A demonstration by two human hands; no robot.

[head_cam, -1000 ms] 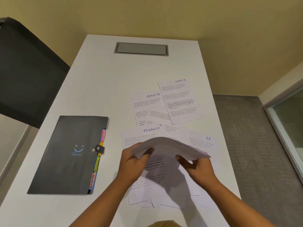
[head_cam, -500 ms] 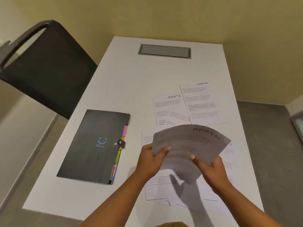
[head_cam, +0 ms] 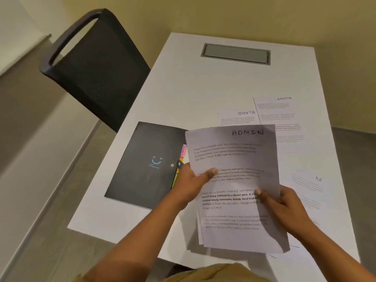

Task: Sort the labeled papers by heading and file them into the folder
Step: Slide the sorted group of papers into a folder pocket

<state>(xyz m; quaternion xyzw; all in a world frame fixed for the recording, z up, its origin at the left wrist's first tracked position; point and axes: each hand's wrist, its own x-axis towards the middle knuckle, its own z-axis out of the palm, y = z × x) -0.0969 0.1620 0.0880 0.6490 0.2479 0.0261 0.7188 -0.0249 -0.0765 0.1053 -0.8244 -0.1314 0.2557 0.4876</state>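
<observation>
both hands hold a thin stack (head_cam: 236, 186) headed "admin" above the tabletop (head_cam: 183, 94). left hand (head_cam: 191, 182) grip closed on its left edge, thumb on top; right hand (head_cam: 284, 208) grip closed on its right edge. dark folder (head_cam: 146, 161) lies shut, left of the stack. 2 "sports" sheets (head_cam: 280, 117) lie flat beyond; an "hr" sheet (head_cam: 311, 184) lies to the right.

Only one view is given, taken from the person's head. It is directed forward and steeply down over the near edge of the desk (head_cam: 203, 94), at close range; the far edge is also seen.
</observation>
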